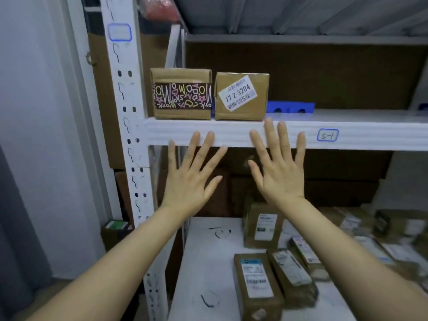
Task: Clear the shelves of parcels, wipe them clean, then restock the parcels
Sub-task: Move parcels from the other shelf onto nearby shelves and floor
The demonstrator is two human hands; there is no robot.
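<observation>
Two cardboard parcels stand side by side at the left end of the white shelf: one with dark patterned tape and one with a white label reading 17-2-3204. My left hand and my right hand are raised in front of the shelf's front edge, fingers spread and straight, holding nothing. Both hands hang just below the two parcels without touching them. On the lower shelf, several labelled cardboard parcels lie and stand.
A blue plastic piece lies on the shelf behind the labelled parcel. A white perforated upright post bounds the left side. The shelf edge carries a blue tag marked S-1. Brown backing board lines the rear. A grey wall stands at left.
</observation>
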